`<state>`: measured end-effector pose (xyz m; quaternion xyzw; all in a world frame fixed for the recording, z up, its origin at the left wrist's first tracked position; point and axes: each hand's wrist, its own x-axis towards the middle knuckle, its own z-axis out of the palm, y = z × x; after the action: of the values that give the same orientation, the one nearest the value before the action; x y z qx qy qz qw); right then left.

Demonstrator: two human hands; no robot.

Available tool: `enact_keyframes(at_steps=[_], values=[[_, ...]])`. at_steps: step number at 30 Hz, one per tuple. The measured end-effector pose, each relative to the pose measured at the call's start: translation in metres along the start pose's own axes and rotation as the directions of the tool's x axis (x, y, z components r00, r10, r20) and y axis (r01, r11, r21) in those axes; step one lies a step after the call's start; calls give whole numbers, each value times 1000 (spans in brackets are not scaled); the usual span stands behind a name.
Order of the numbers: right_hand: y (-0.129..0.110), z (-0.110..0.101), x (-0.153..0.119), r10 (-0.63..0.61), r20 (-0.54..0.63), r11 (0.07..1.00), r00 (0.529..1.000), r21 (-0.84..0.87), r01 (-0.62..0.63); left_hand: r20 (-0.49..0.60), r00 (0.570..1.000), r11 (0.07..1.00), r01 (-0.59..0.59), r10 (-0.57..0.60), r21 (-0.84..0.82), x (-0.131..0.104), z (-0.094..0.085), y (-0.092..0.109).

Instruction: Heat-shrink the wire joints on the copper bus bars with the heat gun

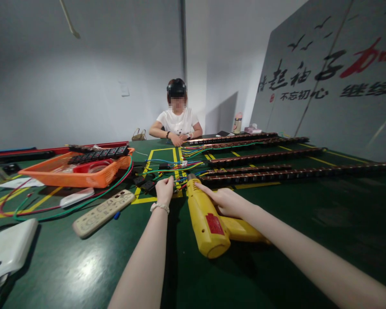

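Note:
My right hand (228, 201) is closed on a yellow heat gun (205, 221) with a red label. The tool lies tilted over the green table, its metal nozzle pointing away from me at a bundle of coloured wires (181, 182). Just left of the nozzle, my left hand (164, 190) is closed in a pinch beside the wire ends; what sits between its fingertips is too small to make out. The wires run to long dark strips (260, 177) on the right. Small black connectors (145, 183) lie left of my left hand.
An orange basket (83, 175) holding black parts stands at the left. Nearer are a beige remote-like object (103, 213), a white device (11, 249) and loose red and green wires. Across the table (116, 266) sits a person in white (179, 122), hands resting near its far edge.

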<state>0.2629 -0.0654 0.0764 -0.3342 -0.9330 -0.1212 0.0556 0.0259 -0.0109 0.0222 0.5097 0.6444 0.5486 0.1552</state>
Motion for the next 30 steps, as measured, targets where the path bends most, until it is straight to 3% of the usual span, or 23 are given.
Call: enact_keyframes(at_steps=[11, 19, 30], values=[[-2, -3, 1, 26, 44, 999, 999, -25, -25, 6, 1000, 999, -21, 21, 39, 3, 4, -3], [-18, 6, 21, -70, 20, 997, 997, 10, 70, 16, 999, 997, -29, 28, 69, 4, 5, -3], [-32, 8, 33, -112, -7, 994, 994, 12, 112, 81, 997, 999, 2, 1, -43, 8, 2, -11]])
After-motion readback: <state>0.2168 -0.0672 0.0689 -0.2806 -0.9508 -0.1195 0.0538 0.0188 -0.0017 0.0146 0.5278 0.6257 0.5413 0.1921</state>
